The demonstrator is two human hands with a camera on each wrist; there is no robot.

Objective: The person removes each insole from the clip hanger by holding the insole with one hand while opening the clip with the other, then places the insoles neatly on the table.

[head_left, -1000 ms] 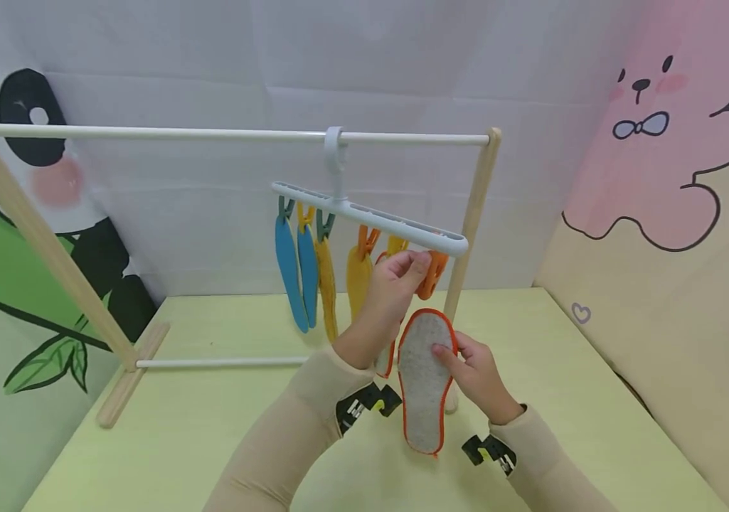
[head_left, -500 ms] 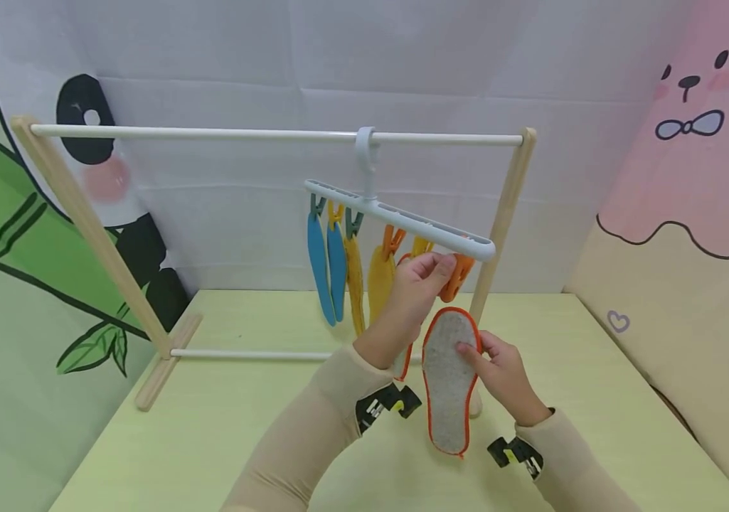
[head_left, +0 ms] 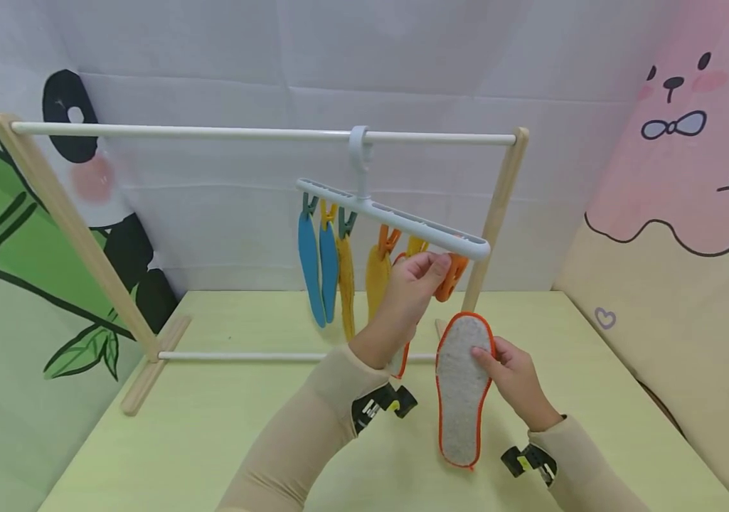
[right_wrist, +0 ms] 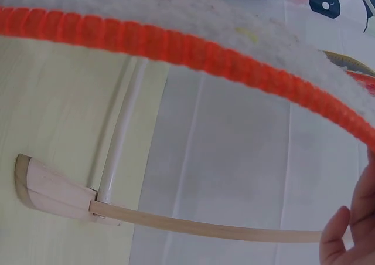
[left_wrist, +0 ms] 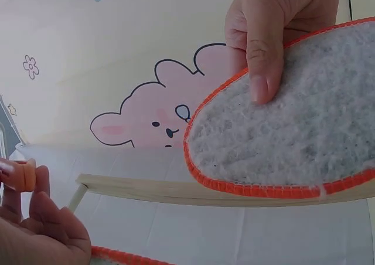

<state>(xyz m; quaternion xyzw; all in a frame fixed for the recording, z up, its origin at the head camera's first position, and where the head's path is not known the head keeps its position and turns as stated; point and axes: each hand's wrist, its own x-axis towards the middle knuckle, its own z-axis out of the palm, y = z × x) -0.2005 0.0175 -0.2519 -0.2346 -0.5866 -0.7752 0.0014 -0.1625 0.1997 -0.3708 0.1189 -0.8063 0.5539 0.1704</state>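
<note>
One close-up, from the right wrist, shows a faint yellow fleck (right_wrist: 247,34) on a fuzzy grey insole (head_left: 463,391), which the head view does not reveal. The piece is pale, edged in orange stitching, held nearly upright above the table (head_left: 178,427), below the right end of the hanger (head_left: 396,216). The right hand (head_left: 516,377) has its grip pinching the edge, thumb on the face; the left hand (head_left: 410,288) pinches an orange clip (head_left: 451,281). Other clips (head_left: 390,240) hold blue insoles (head_left: 311,270) and yellow insoles (head_left: 346,288).
</note>
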